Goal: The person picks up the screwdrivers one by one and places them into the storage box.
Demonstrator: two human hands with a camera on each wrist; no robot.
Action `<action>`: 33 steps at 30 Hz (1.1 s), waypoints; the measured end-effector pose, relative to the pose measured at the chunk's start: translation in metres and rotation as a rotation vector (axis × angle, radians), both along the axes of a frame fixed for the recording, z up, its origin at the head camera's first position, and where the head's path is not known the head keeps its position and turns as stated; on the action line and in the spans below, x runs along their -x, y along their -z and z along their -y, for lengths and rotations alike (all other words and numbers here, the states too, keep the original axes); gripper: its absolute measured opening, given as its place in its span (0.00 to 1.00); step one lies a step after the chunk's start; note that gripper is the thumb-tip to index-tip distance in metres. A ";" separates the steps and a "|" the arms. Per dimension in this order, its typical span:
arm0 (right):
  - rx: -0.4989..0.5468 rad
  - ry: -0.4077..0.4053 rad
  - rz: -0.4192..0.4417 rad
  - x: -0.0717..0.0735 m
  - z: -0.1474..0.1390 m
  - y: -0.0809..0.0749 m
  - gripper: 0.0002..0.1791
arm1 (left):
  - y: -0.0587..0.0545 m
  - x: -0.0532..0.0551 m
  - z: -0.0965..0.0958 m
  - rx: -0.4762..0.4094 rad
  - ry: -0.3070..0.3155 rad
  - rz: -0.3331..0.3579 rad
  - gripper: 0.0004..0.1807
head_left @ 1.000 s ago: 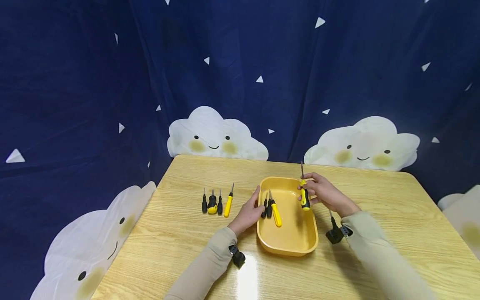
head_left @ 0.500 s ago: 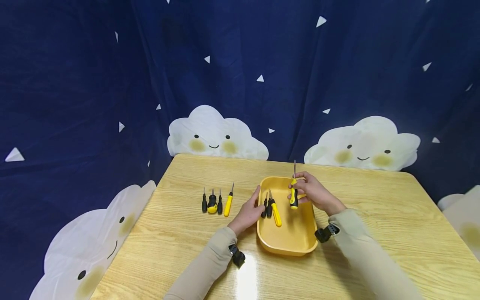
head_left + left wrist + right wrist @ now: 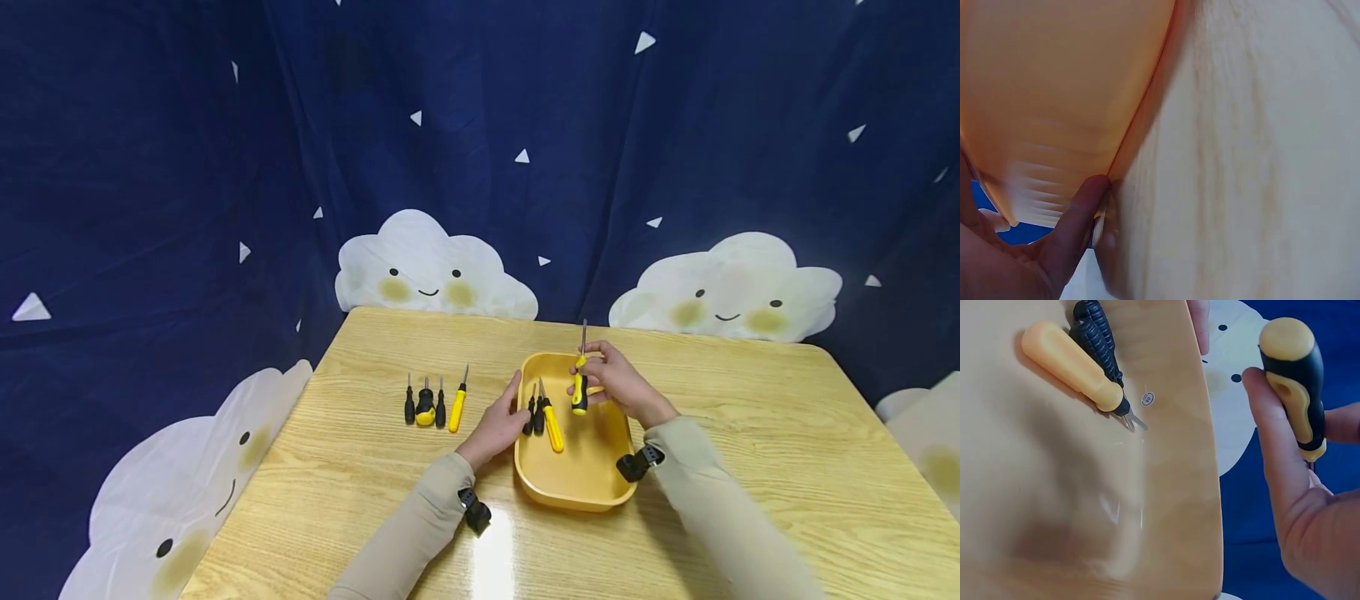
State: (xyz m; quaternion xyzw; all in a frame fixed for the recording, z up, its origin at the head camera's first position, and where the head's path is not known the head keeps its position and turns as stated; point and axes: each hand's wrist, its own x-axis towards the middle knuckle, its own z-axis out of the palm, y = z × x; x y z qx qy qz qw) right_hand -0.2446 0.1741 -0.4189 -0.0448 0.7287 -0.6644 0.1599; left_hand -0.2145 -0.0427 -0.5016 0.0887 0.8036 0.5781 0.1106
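My right hand (image 3: pixel 621 382) holds a yellow-and-black screwdriver (image 3: pixel 580 387) over the yellow plastic basin (image 3: pixel 573 498), its shank pointing away from me. In the right wrist view, thumb and fingers pinch that screwdriver (image 3: pixel 1297 394) by the handle, above the basin's wall. My left hand (image 3: pixel 495 429) grips the basin's left side, thumb over the rim and fingers along the outer wall. Seen from the left wrist, a finger (image 3: pixel 1079 219) lies against the outside of the basin (image 3: pixel 1066 81). Inside the basin rest a yellow-handled screwdriver (image 3: pixel 553 429) and two small black screwdrivers (image 3: pixel 538 418) beside it.
Left of the basin, a row lies on the wooden table (image 3: pixel 360 500): a black screwdriver (image 3: pixel 409 407), a stubby black-and-yellow screwdriver (image 3: pixel 425 408), another black screwdriver (image 3: pixel 440 410) and a yellow-handled one (image 3: pixel 457 410). Behind the table hangs a blue curtain (image 3: pixel 465 125) with clouds.
My right hand has moved left with the yellow-and-black screwdriver, from the basin's right rim to over its middle. The left hand and the basin have stayed in place.
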 end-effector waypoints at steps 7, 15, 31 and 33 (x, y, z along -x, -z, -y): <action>-0.039 -0.005 0.007 0.003 0.002 0.006 0.25 | -0.002 -0.001 0.000 0.017 0.000 -0.011 0.39; -0.058 -0.025 0.054 0.003 0.006 0.014 0.27 | -0.004 -0.002 0.000 0.002 0.000 -0.001 0.39; -0.082 -0.053 0.134 0.001 0.011 0.026 0.23 | -0.001 0.000 -0.002 -0.011 -0.023 0.017 0.41; -0.093 -0.054 0.134 0.001 0.012 0.028 0.23 | -0.001 -0.001 -0.002 -0.012 -0.024 0.016 0.41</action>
